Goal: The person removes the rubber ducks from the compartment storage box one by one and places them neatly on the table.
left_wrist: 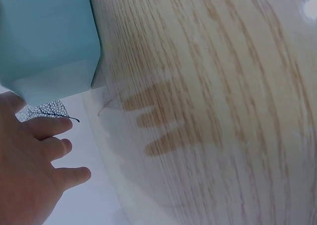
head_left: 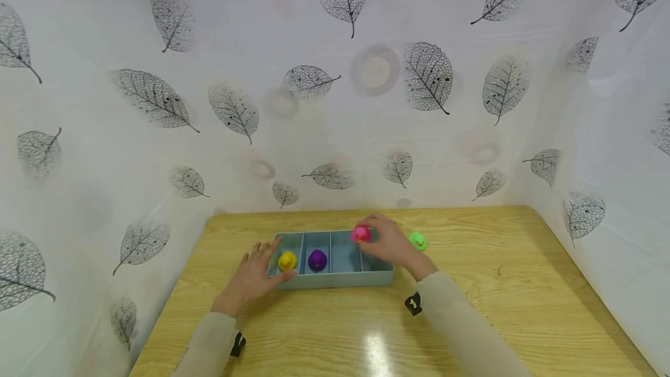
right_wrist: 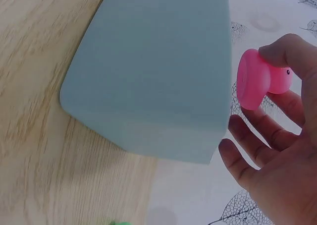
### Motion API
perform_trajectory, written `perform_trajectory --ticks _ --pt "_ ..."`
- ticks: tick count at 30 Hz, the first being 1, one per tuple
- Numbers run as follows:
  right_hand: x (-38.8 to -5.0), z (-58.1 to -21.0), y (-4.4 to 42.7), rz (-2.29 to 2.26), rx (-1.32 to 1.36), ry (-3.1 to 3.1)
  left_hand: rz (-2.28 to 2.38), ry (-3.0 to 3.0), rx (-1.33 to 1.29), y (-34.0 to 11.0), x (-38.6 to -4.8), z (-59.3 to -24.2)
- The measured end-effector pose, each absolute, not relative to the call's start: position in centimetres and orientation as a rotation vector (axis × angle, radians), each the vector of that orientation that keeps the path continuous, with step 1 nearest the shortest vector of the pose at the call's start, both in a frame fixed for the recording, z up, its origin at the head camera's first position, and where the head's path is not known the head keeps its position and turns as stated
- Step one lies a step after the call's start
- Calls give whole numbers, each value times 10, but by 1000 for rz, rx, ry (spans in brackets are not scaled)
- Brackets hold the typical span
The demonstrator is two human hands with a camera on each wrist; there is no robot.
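Observation:
A pink rubber duck point(head_left: 360, 234) is pinched between the thumb and fingers of my right hand point(head_left: 389, 241). In the head view it appears over the third compartment of a grey-blue divided box point(head_left: 335, 280); the right wrist view shows the duck point(right_wrist: 253, 80) above the box's rim. A yellow rubber duck point(head_left: 287, 260) sits in the leftmost compartment, and a purple one point(head_left: 317, 260) in the compartment beside it. My left hand point(head_left: 256, 275) rests at the box's left end with fingers spread and extended, its thumb near the front rim. My right hand partly covers the rightmost compartment.
A green rubber duck point(head_left: 417, 241) is on the wooden table point(head_left: 314, 330), to the right of the box. White sheeting point(head_left: 335, 132) with a leaf print stands behind the table and along both sides. Each wrist carries a small black device.

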State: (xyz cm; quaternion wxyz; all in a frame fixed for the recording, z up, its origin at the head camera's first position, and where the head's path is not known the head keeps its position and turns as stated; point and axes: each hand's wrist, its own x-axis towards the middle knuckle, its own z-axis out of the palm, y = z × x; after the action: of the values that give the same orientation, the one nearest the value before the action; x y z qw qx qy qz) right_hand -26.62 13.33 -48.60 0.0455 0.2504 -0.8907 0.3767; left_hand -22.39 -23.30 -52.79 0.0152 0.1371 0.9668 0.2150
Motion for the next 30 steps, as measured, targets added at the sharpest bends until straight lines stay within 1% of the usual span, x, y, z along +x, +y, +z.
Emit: perform_trajectory --ticks 10,18,30 --pt "-265 -484 154 1281 697 -2691 666 3001 423 -233 -224 -528" --pt "-264 -484 169 1282 610 -2700 667 3000 430 -233 -224 -527" --pt "-265 -486 191 1259 555 -2706 682 3011 444 -233 -222 -526"
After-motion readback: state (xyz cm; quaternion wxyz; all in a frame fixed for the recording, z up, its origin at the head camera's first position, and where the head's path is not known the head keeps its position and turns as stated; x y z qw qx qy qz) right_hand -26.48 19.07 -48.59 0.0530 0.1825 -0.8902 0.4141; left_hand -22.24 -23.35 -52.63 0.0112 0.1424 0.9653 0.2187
